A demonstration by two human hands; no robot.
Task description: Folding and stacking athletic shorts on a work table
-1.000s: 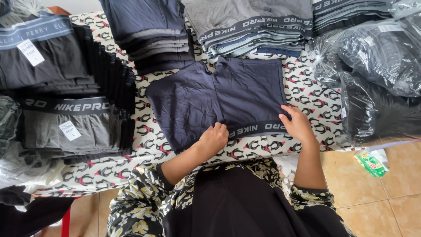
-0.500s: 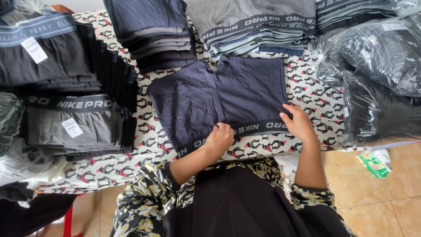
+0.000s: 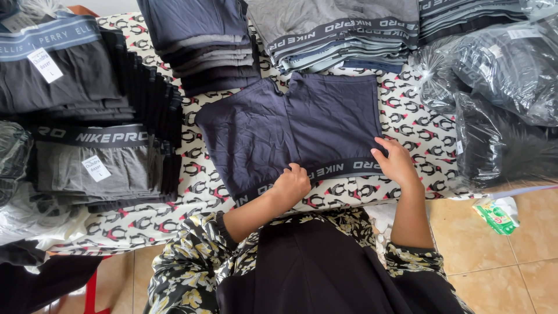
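A pair of dark navy stretch-fabric boxer shorts (image 3: 290,131) lies spread flat on the bench (image 3: 418,125), which is covered in a cream cloth printed with black and red shapes, the lettered waistband turned toward the person. The left hand (image 3: 292,185) is curled closed and pinches the waistband near its middle. The right hand (image 3: 396,163) rests open on the waistband's right end, fingers (image 3: 381,143) spread on the cloth (the thumb seems tucked beneath the edge). Beyond the shorts stand stacks of folded grey and navy underwear (image 3: 343,35); to the left are more stacks of dark folded shorts with paper tags (image 3: 87,116), and to the right shiny clear plastic bags of dark garments (image 3: 500,99). A small green packet (image 3: 496,214) lies on the tiled floor.
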